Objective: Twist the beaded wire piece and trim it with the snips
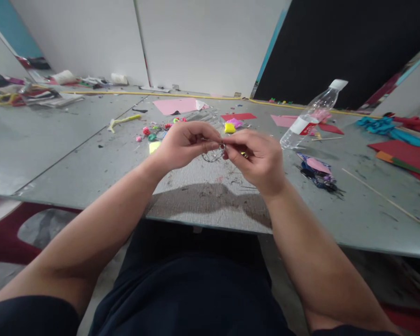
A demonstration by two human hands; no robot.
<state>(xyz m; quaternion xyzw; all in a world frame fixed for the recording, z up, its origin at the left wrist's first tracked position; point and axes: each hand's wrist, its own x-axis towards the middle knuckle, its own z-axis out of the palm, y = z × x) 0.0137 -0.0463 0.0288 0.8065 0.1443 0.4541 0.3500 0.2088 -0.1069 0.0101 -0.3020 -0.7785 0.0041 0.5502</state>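
My left hand (pixel 185 143) and my right hand (pixel 257 156) meet above the grey table (pixel 203 205), fingertips pinched together on a thin loop of dark wire (pixel 213 155) that hangs between them. The wire is small and partly hidden by my fingers. Just behind my hands lie small coloured clay lumps (pixel 150 133) and a yellow clay piece (pixel 229 127).
A clear plastic bottle (pixel 311 116) with a white cap leans at the right. Pink paper (pixel 177 105), red paper sheets (pixel 402 151), blue ribbon (pixel 388 127), a thin wooden stick (pixel 381 196) and a dark scrap pile (pixel 318 172) lie around. Clutter sits at the far left.
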